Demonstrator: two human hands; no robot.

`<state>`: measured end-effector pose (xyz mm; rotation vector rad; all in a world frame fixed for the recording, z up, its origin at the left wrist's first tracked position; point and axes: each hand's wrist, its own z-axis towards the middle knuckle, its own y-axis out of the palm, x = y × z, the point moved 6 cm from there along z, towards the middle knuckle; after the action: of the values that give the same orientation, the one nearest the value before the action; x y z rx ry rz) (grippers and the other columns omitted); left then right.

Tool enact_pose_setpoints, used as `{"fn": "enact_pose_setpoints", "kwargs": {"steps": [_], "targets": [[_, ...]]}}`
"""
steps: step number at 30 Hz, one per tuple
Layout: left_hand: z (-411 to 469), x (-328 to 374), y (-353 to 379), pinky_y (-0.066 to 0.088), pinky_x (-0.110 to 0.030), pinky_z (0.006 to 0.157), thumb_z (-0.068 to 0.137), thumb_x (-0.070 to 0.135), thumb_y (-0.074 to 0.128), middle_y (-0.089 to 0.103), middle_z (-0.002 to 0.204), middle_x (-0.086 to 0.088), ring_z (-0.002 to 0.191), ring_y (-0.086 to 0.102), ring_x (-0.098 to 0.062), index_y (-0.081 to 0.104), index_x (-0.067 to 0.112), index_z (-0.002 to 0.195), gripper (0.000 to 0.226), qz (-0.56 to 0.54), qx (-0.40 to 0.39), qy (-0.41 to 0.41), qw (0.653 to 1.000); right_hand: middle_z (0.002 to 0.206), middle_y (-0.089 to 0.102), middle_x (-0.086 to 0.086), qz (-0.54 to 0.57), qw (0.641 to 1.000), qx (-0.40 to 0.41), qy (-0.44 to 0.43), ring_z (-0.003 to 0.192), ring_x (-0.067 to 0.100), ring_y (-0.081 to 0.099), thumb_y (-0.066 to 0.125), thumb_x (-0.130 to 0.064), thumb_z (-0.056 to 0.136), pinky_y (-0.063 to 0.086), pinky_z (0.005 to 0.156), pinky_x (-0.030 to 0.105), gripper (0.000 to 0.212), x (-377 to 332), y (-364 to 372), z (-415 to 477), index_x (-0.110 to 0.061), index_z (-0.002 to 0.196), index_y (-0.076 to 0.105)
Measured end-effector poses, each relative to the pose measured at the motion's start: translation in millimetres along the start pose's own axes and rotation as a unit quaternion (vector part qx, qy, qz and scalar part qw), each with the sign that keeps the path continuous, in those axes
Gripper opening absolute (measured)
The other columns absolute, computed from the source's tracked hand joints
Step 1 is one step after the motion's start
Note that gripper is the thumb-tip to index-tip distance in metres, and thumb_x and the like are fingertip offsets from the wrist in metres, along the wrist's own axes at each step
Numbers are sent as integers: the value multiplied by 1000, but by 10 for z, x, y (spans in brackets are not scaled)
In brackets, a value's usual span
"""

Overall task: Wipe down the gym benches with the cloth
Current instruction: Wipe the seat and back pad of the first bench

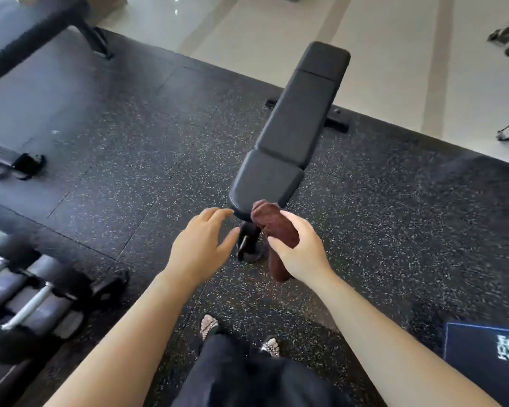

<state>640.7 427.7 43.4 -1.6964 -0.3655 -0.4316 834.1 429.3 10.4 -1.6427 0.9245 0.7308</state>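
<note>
A black padded gym bench stretches away from me across the speckled rubber floor, its near seat end just ahead of my hands. My right hand is shut on a bunched dark brown cloth, which hangs down below the fist, just in front of the bench's near edge. My left hand hovers to the left of the cloth with fingers spread and nothing in it, fingertips close to the seat's front corner. The bench's front post shows between my hands.
A rack of dumbbells stands at the lower left. Another bench and a frame foot lie to the far left. A dark mat with a logo lies at the lower right. Pale tiled floor begins behind the bench. My feet are below.
</note>
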Motion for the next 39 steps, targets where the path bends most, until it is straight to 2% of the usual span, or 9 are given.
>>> {"fn": "enact_pose_setpoints", "kwargs": {"steps": [8,13,17,20,25,31,34,37,39], "targets": [[957,-33,243,46,-37,88,92,45,45,48,134,5,120,47,-19,46,27,130,42,17,0,-42,999,130,48,-9,-19,998,-59,-25,111,3,45,68,-25,82,32,96,19,53,91,-69,1086,-27,131,49],[1436,-103,298,47,-38,86,92,45,44,48,134,5,120,47,-20,46,27,129,41,15,-16,-96,995,132,48,-6,-38,994,-100,-5,119,10,48,67,-25,82,33,98,22,54,182,-166,1732,-26,133,49],[1697,-128,287,46,-38,85,92,43,44,49,133,5,117,48,-20,47,27,128,40,13,-6,-145,989,135,45,-6,-56,989,-135,-18,115,4,46,67,-26,83,31,95,18,56,228,-191,2194,-25,135,46],[1821,-133,321,46,-38,84,92,43,45,50,131,5,113,51,-21,49,27,127,39,7,16,-192,981,136,44,-5,-70,981,-175,-43,122,9,45,67,-25,83,29,99,18,57,281,-151,2497,-25,136,46],[1876,-134,672,47,-39,86,91,43,44,51,130,4,111,52,-22,49,25,127,41,2,58,-301,952,140,41,-1,-112,949,-276,-106,128,15,41,67,-25,83,30,110,28,60,515,9,2928,-21,138,43],[1869,-287,1394,50,-41,84,90,36,49,56,122,2,108,54,-24,54,22,121,35,4,87,-354,931,148,32,1,-162,910,-327,-198,133,23,33,62,-29,86,25,113,35,59,912,524,3134,-22,140,38],[1891,-495,1807,48,-39,90,89,33,51,52,128,3,114,51,-22,53,20,123,36,-7,128,-367,921,153,24,0,-210,873,-353,-262,135,27,26,59,-32,88,24,113,37,61,1251,885,3118,-24,142,33],[1964,-717,2231,39,-35,102,90,30,50,45,138,2,127,41,-19,47,18,131,43,-36,161,-372,914,156,13,-3,-273,849,-343,-293,140,27,15,54,-47,87,25,112,46,68,1612,1200,3150,-29,146,22],[1987,-871,2422,35,-34,106,91,30,48,42,141,2,130,37,-17,43,18,135,45,-48,196,-373,906,156,14,-5,-275,857,-307,-309,140,27,15,51,-53,85,26,111,50,69,1640,1387,3253,-32,145,23]]}}
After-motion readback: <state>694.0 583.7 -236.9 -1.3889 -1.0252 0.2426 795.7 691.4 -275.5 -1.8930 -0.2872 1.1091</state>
